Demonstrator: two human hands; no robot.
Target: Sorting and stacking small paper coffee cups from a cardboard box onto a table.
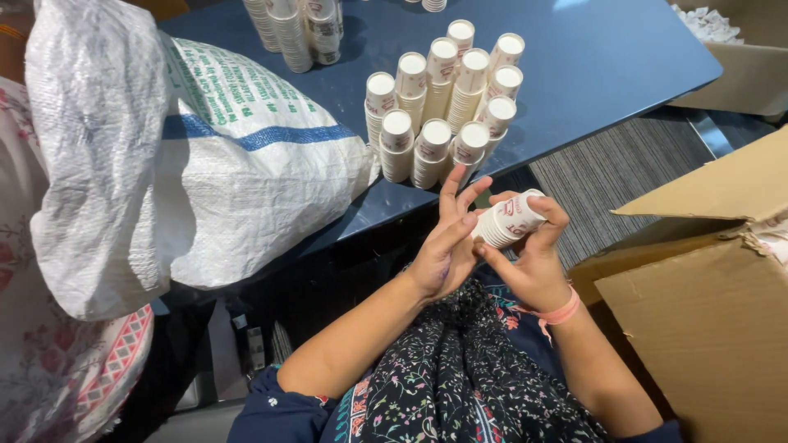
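Dark blue worktop with rows of stacked paper cups.
Below its edge, the right hand has its fingers closed around a short cup stack; the left hand touches its rims with fingers spread. A white woven sack lies left, a cardboard box right.

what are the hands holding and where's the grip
A short stack of paper cups: the right hand wraps its side, the left hand's fingertips touch its open end.
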